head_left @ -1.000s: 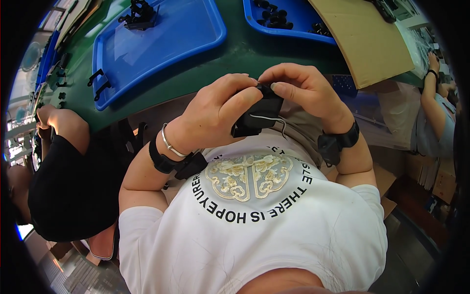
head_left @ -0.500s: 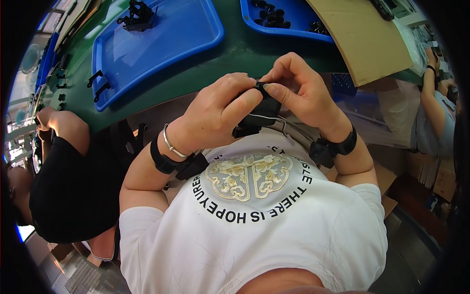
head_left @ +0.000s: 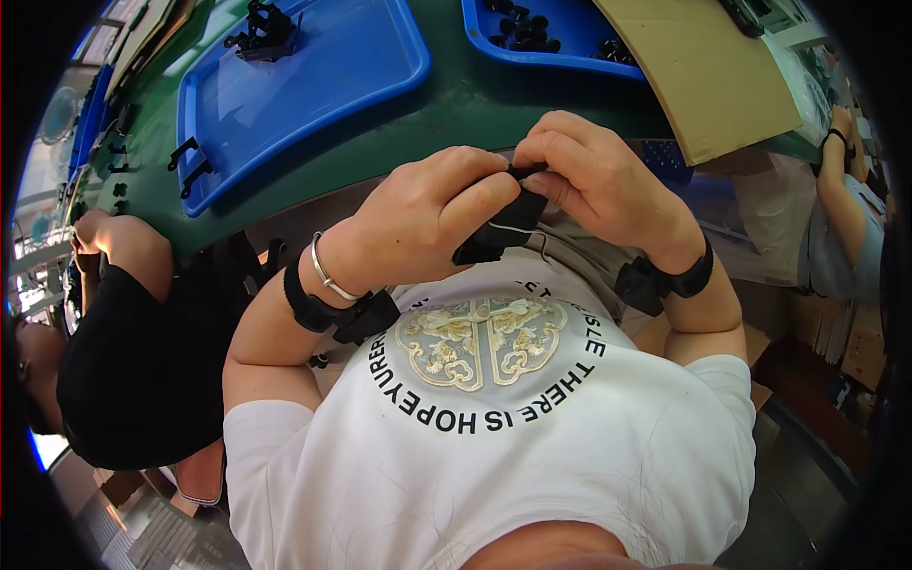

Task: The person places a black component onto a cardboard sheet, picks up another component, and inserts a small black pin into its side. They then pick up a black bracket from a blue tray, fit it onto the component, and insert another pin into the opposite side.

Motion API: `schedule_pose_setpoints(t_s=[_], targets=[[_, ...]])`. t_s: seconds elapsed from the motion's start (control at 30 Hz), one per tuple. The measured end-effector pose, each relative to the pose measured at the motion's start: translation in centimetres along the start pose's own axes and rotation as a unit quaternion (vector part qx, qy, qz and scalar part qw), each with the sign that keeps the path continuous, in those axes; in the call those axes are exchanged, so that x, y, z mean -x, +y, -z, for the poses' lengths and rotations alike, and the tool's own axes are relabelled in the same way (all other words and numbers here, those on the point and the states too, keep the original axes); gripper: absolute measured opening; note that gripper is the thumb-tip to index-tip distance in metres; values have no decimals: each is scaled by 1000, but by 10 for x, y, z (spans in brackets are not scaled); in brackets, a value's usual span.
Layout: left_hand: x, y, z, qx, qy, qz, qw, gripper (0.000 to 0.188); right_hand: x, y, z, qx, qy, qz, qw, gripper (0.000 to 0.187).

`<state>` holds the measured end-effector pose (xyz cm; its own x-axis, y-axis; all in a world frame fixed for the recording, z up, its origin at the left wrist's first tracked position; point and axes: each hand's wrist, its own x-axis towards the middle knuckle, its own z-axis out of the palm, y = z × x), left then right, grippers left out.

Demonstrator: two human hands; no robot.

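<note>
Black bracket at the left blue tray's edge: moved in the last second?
No: against the left blue tray, the black bracket sits at the same rim spot.

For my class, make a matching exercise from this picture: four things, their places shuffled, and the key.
Things
1. Black boxy part with pale cable
2. Silver metal bangle
3. Flat brown cardboard sheet
4. Small black round-headed pieces

Places
A. Inside the right blue plastic tray
B. Around the left wrist
C. Between left hand and right hand
D. Overlapping that tray in view

Pairs: 1-C; 2-B; 3-D; 4-A
</note>
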<state>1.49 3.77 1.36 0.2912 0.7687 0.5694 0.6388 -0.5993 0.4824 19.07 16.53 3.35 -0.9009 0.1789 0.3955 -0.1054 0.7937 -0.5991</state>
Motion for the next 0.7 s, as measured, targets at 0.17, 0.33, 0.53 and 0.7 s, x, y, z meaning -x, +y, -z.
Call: schedule_pose_setpoints(t_s=[0.17, 0.33, 0.53, 0.7], targets=[[-3, 1, -1, 1, -26, -14, 1000, 46, -2, 4, 3, 20, -38, 1, 999, 10], [-7, 3, -2, -1, -28, -15, 999, 45, 8, 13, -2, 16, -46, -35, 998, 13], [-7, 0, 1, -7, -32, -5, 999, 46, 4, 9, -2, -47, 37, -20, 998, 20], [-5, -2, -3, -10, -40, -1, 999, 49, -1, 11, -2, 49, 7, 4, 999, 15]])
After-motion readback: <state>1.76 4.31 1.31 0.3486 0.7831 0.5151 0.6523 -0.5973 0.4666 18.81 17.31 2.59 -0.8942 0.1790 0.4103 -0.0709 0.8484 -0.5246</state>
